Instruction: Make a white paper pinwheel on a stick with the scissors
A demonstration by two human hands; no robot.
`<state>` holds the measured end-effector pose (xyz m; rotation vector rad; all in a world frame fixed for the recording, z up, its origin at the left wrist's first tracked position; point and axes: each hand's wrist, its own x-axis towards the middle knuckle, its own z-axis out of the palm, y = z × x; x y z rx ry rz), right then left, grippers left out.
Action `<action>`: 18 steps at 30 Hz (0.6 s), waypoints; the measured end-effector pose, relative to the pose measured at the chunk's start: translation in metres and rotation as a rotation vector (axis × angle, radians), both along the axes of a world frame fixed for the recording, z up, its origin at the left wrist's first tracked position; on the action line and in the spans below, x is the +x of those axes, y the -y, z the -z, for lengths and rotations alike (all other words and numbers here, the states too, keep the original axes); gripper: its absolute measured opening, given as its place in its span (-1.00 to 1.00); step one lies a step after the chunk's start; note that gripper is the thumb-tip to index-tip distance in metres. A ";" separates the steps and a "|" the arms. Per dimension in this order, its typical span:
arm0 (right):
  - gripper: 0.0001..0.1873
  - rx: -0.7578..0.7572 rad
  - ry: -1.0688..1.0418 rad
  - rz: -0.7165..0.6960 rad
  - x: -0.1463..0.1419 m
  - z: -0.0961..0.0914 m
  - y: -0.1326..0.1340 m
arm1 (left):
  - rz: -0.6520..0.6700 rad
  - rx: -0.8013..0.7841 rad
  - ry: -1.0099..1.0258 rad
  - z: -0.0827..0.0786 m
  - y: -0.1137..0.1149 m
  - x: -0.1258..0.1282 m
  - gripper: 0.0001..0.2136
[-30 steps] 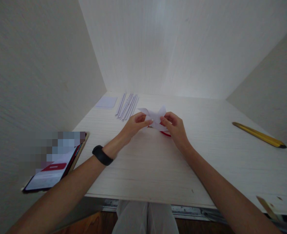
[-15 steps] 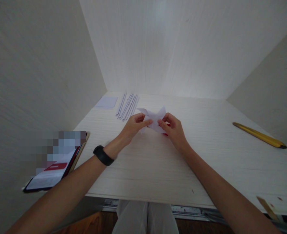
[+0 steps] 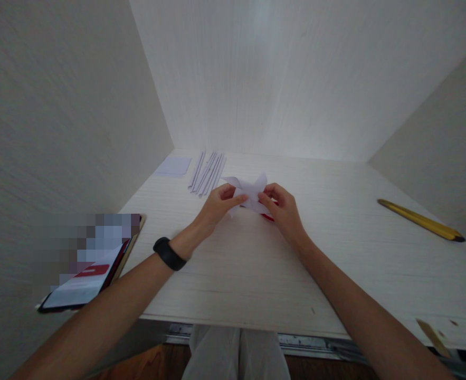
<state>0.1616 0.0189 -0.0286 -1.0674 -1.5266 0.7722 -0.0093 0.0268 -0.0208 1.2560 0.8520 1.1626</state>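
A folded white paper pinwheel (image 3: 251,192) with curled points is between my hands, above the pale table. On its left side, my left hand (image 3: 221,205) pinches the paper between thumb and fingers; a black band circles that wrist. My right hand (image 3: 281,207) grips the opposite side with thumb and forefinger. Something red (image 3: 267,217) shows beneath the paper by my right fingers; its kind is mostly hidden. Left of the pinwheel, several thin rolled paper sticks (image 3: 207,174) lie side by side.
A flat white paper sheet (image 3: 174,165) lies at the back left. Yellow-handled scissors or a similar closed yellow tool (image 3: 418,219) rests at the right. A tablet (image 3: 86,279) leans by the left wall. Panels enclose the table (image 3: 233,279) on three sides.
My right thumb has shifted slightly right on the paper, and the pinwheel's upper right point has tilted a little left. My left hand has barely moved.
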 end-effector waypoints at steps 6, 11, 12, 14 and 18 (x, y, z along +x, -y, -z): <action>-0.80 0.010 0.047 0.112 0.007 0.004 -0.006 | -0.078 -0.117 -0.044 -0.004 -0.002 -0.006 -0.64; -0.83 -0.005 0.263 0.089 0.009 0.000 -0.005 | -0.305 -0.109 0.073 -0.008 -0.007 -0.016 -0.69; -0.84 0.001 0.329 0.084 0.008 0.000 -0.004 | -0.334 -0.105 0.086 -0.008 -0.008 -0.018 -0.70; -0.87 0.036 0.463 0.088 0.007 0.000 -0.002 | -0.372 -0.092 0.106 -0.008 -0.011 -0.020 -0.73; -0.85 0.127 0.657 0.100 0.003 0.003 0.000 | -0.377 -0.086 0.076 -0.006 -0.011 -0.020 -0.78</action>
